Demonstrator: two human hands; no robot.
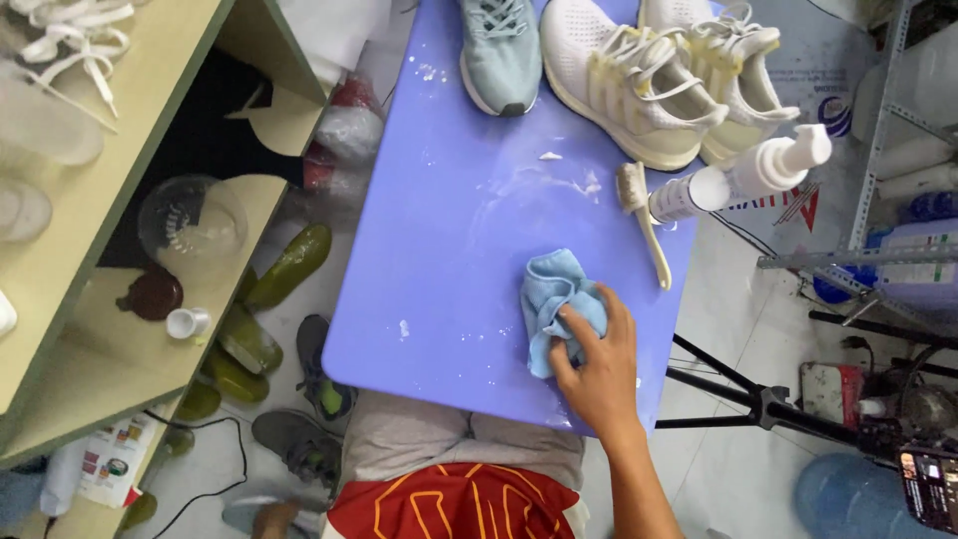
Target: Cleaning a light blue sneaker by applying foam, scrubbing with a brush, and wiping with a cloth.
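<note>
Purple tabletop (449, 230) carries white smears and flecks toward its far end and left edge, so by my reckoning the wiping is only partly done. Near the front edge lies a crumpled light-blue cloth (554, 289), its long axis running roughly away from the person. Right hand (597, 364) presses on it, fingers loosely bunched. Beyond it lie a brush (644, 225), a spray bottle (743, 178) and white sneakers (629, 80).

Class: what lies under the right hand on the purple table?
A crumpled blue cloth lies under the right hand, on the table. The hand covers part of the cloth.
</note>
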